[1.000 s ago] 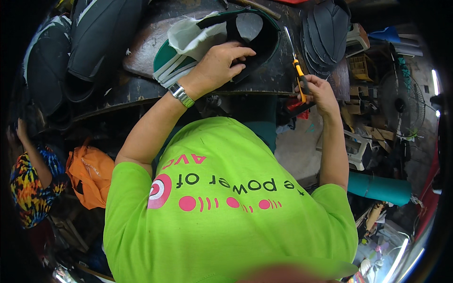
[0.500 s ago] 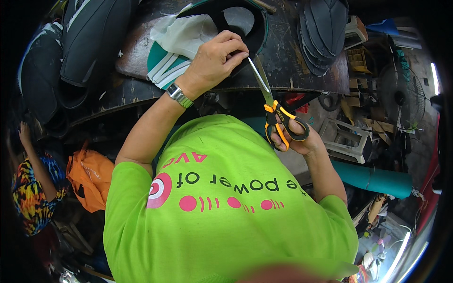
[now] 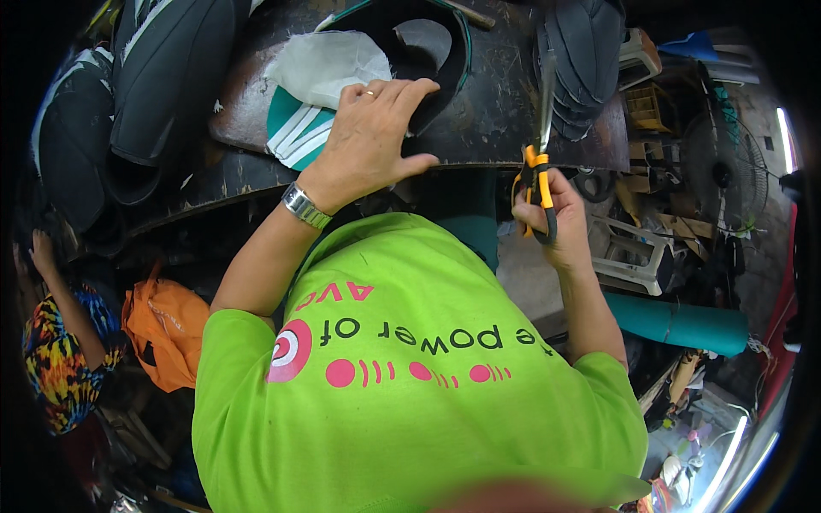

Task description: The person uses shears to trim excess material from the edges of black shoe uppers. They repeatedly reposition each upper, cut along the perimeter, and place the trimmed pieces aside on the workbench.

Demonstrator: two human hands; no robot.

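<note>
Although much of the lower view is filled by the lime-green shirt [image 3: 410,385], both forearms are seen rising out of it toward the dark work surface [image 3: 505,120]. Nearest, the right hand [image 3: 560,218] is closed in a full grip around the orange-and-black handles of a pair of scissors [image 3: 540,145]; the blades are kept together and pointed up and away, over the near edge of the surface, so that they are held clear of the body and the other hand. Further on, the left hand [image 3: 376,137] is laid flat, fingers spread, nothing being grasped: the dark shoe upper [image 3: 428,51] with its teal rim is pressed down, apparently to hold it steady. A white lining piece [image 3: 329,64] and a teal-and-white striped panel [image 3: 295,137] are tucked just beside and partly under that hand.

Between the two hands a bare stretch of surface is left. Room narrows at the sides: stacked black uppers [image 3: 162,77] crowd the left, a pile of dark soles [image 3: 590,60] the far right. Beyond the right edge, a white plastic crate [image 3: 633,252] and a teal roll [image 3: 676,325] are seen below, on the floor. At far left, another person in a patterned top [image 3: 56,359] is seen beside an orange bag [image 3: 162,329].
</note>
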